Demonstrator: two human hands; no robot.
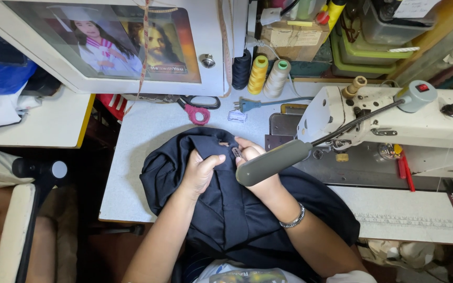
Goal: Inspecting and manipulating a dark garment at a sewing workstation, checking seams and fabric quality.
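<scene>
I had the dark navy garment (226, 209) bunched up on the pale bench (132, 157), its lower part spilling off the near edge into my lap. My left hand (201, 170) was closed over a fold near the top of the heap, fingers curled tight into the cloth. My right hand (251, 157) sat just beside it, fingertips pinched on the same fold around a small pale mark on the cloth (a buttonhole or a bit of stitching, too small to tell which). The grey lamp head (271, 162) on its arm hung over my right wrist and hid part of that hand.

The sewing machine (394, 123) stood to my right, and the cloth lay well short of its needle, so I judged the sewing itself had not begun on this spot; I seemed to be at the stage of finding and readying the place by hand. The pink-handled scissors (199, 109) lay untouched beyond the garment, near three thread cones (258, 74) — dark, yellow and cream — at the back of the bench.
</scene>
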